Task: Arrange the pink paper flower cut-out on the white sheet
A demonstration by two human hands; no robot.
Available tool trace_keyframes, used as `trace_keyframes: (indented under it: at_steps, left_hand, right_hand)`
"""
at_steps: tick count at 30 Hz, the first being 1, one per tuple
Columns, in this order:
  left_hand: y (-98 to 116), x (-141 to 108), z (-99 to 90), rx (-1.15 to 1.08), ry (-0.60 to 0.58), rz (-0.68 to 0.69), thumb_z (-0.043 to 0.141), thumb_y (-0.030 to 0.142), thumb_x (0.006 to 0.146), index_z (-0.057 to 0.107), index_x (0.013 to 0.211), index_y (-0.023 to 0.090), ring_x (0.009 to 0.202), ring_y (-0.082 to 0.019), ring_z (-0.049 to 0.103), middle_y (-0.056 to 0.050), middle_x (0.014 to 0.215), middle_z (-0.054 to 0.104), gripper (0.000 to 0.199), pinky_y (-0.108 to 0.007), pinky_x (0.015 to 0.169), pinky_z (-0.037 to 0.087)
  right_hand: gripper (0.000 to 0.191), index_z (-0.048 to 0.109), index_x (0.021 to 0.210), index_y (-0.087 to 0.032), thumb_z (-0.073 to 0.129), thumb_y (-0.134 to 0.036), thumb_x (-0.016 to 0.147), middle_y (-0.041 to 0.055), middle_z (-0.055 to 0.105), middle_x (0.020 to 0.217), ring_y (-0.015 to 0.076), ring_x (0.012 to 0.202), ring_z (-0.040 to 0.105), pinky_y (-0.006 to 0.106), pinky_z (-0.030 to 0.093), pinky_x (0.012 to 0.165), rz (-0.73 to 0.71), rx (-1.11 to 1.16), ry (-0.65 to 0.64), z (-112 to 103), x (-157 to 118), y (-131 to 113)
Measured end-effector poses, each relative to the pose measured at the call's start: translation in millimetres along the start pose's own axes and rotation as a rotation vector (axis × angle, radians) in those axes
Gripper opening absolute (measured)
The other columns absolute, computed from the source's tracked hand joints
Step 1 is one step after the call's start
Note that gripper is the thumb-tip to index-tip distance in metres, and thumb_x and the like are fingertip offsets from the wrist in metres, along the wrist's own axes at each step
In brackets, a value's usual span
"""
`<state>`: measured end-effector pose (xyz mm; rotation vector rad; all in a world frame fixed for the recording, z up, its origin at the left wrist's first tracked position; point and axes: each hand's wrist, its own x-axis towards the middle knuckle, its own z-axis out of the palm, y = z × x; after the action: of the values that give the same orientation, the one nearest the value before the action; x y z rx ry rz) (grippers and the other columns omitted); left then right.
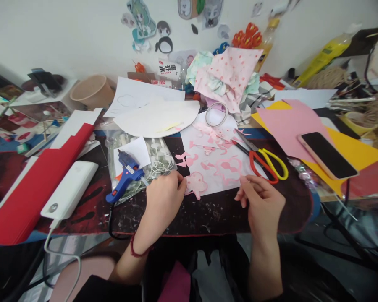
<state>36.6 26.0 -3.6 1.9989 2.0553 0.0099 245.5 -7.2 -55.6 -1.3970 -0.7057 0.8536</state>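
My left hand [164, 203] is closed, thumb and finger pinching the left edge of a pink paper cutout [196, 183] with a rounded, animal-like shape. My right hand [261, 201] has its fingers curled and pressed together beside a pink paper outline [228, 170]; whether anything is between the fingertips is hidden. Both pink pieces are over a white paper sheet [220, 188], among pink scraps [189, 159]. Just beyond my right hand lie scissors with red and yellow handles [269, 165]. Left of my left hand rests a blue glue gun [129, 174].
A white power bank [69, 189] and red paper [34, 193] lie at the left. A phone [329, 155] rests on pink and yellow sheets at the right. Behind are a roll of tape [216, 114], a white board [164, 115] and crumpled dotted cloth [225, 75].
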Motion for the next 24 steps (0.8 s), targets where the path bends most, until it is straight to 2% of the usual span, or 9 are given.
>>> trace_keyframes:
  at_steps: [9, 24]
  left_hand:
    - [2.7, 1.2, 0.6, 0.039, -0.011, -0.013, 0.05, 0.034, 0.096, 0.068, 0.084, 0.023, 0.071, -0.029, 0.069, -0.007, 0.075, 0.074, 0.024, -0.032, 0.057, 0.027]
    - [3.1, -1.2, -0.9, 0.031, -0.005, -0.026, 0.05, 0.033, 0.096, 0.068, 0.084, 0.022, 0.069, -0.026, 0.067, -0.005, 0.073, 0.073, 0.024, -0.031, 0.057, 0.021]
  right_hand:
    - [0.016, 0.072, 0.085, -0.016, 0.08, -0.029, 0.081, -0.0019, 0.064, 0.052, 0.0086, 0.04, 0.053, 0.021, 0.033, 0.039, -0.013, -0.04, -0.011, 0.6, 0.5, 0.7]
    - [0.017, 0.072, 0.084, -0.016, 0.081, -0.03, 0.081, -0.0016, 0.064, 0.052, 0.0081, 0.04, 0.054, 0.019, 0.036, 0.039, -0.021, -0.05, -0.038, -1.3, 2.1, 4.8]
